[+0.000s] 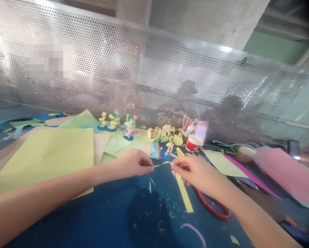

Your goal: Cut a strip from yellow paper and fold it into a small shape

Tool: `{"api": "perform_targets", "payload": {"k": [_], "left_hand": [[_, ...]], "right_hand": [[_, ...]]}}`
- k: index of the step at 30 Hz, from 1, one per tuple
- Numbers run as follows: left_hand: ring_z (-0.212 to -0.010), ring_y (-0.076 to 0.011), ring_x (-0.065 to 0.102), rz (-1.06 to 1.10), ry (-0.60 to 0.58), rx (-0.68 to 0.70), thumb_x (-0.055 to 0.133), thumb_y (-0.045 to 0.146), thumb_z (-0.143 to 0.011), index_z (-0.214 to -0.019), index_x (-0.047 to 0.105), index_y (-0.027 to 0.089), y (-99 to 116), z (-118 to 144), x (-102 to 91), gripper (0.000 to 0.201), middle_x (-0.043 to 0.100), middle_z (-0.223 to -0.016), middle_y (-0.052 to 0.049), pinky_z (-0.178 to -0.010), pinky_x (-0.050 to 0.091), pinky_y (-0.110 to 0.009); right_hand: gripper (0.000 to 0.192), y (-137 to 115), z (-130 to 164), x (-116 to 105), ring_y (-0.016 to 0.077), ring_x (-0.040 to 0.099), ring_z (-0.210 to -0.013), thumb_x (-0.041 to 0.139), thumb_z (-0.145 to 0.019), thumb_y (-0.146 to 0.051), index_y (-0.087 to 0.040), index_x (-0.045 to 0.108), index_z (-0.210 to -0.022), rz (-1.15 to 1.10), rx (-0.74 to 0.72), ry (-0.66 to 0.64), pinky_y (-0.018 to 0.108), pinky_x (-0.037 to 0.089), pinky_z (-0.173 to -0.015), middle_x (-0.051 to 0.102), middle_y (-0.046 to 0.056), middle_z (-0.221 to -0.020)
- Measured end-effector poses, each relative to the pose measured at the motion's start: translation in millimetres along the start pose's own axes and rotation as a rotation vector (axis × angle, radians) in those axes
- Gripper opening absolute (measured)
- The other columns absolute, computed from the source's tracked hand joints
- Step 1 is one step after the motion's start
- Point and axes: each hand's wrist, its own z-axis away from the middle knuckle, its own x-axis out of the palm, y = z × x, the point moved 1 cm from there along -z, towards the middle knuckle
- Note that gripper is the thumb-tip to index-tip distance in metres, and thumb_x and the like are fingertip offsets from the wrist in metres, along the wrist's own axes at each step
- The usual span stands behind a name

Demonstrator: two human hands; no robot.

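Note:
My left hand (136,162) and my right hand (193,169) face each other above the blue tabletop (113,220). Between their pinched fingertips stretches a thin yellow paper strip (162,164), an end in each hand. Below my right hand lies a wider yellow strip (184,193), flat on the table. Partly hidden by my right forearm is a red loop-shaped handle (213,208), apparently of scissors. Just beyond the hands, a small pale paper figure (169,148) stands on a blue base.
A large yellow-green sheet (59,155) covers the left side. Several small paper figures (112,120) stand behind, near a red-and-white tub (192,143). Pink paper (290,172) lies at right. A perforated metal screen (92,58) rises at the back, with people behind it.

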Motion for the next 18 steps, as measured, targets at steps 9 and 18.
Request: {"api": "perform_targets", "payload": {"k": [9,18], "left_hand": [[-0.054,-0.0055,0.051,0.71,-0.283,-0.183,0.065,0.036,-0.071,-0.085,0.065,0.014,9.2,3.6,8.2,0.026,0.067,-0.085,-0.006,-0.049,0.037,-0.017],[-0.067,-0.0149,0.062,0.584,0.013,-0.134,0.065,0.04,-0.07,-0.116,0.046,0.022,9.3,-1.0,13.0,0.052,0.06,-0.088,-0.003,-0.062,0.051,-0.029]], "right_hand": [[0.025,8.7,-10.5,8.4,0.0061,0.047,-0.052,0.056,-0.08,-0.036,-0.015,0.065,-0.091,-0.68,0.047,-0.293,0.016,0.036,-0.05,0.065,0.002,-0.072],[0.027,8.2,-11.0,4.6,0.0091,0.053,-0.059,0.054,-0.082,-0.036,-0.016,0.064,-0.098,-0.55,-0.013,-0.308,0.02,0.039,-0.056,0.065,0.001,-0.073]]}}
